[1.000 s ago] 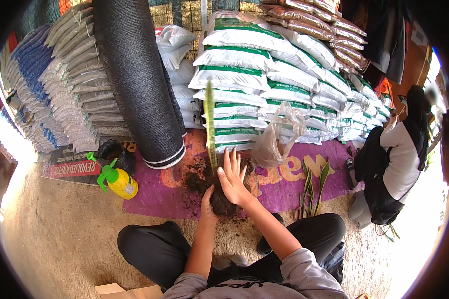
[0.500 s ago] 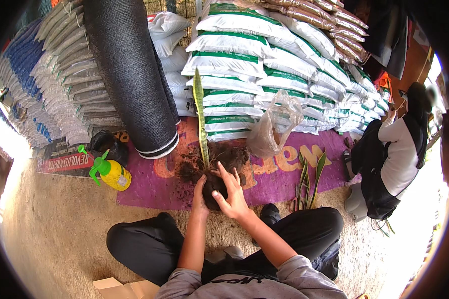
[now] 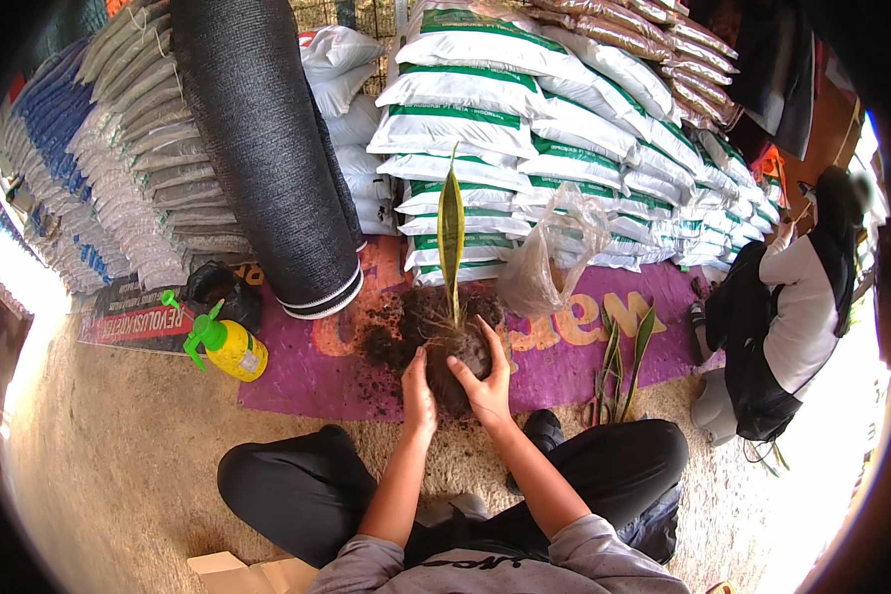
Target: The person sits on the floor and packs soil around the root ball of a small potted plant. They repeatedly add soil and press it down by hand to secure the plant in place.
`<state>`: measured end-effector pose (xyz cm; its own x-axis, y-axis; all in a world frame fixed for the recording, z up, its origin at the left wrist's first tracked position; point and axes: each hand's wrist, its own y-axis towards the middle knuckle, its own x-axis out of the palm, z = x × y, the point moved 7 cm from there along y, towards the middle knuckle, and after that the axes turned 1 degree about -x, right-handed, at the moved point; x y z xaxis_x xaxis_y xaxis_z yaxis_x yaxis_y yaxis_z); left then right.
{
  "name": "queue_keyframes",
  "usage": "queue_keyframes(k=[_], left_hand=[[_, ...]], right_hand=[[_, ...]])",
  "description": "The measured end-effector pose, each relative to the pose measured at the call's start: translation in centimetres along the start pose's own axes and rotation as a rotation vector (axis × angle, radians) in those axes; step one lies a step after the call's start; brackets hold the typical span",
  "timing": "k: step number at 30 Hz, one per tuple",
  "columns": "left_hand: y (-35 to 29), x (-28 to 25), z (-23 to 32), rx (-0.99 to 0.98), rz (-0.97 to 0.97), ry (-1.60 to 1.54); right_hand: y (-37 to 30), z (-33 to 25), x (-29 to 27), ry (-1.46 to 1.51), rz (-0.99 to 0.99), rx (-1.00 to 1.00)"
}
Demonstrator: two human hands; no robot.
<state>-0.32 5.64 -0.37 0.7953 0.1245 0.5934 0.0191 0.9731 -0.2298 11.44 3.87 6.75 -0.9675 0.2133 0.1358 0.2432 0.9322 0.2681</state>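
A snake plant leaf (image 3: pixel 451 233), green with yellow edges, stands upright out of a dark soil ball (image 3: pixel 452 391). Around the ball's left side my left hand (image 3: pixel 420 389) is cupped, fingers pointing away from me. My right hand (image 3: pixel 489 379) wraps its right side, with the thumb lying over the top. Thin roots show where the leaf meets the soil. Behind and left of the ball, loose dark soil (image 3: pixel 381 342) lies scattered on a purple printed sheet (image 3: pixel 297 381).
To the left stands a yellow spray bottle (image 3: pixel 236 351) with a green head. A clear plastic bag (image 3: pixel 540 272) sits beyond my right hand. Cut snake plant leaves (image 3: pixel 636 356) lie near my right knee. White sacks (image 3: pixel 460 129) and a black mesh roll (image 3: pixel 267 158) rise behind. A person (image 3: pixel 792 307) sits at right.
The leaf has turned its broad face toward me and shifted right. Both hands have moved slightly right with the soil ball, and more of the ball's top shows between them.
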Motion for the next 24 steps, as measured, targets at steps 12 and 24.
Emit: queue_keyframes(k=[12,24], left_hand=[[1.3,-1.6,-3.7,-0.189,-0.019,-0.176],[0.5,1.1,-1.7,-0.169,-0.275,-0.442]], right_hand=[[-1.8,-1.0,1.9,-0.701,-0.207,-0.236],[-1.9,-3.3,3.7,-0.829,-0.365,-0.422]])
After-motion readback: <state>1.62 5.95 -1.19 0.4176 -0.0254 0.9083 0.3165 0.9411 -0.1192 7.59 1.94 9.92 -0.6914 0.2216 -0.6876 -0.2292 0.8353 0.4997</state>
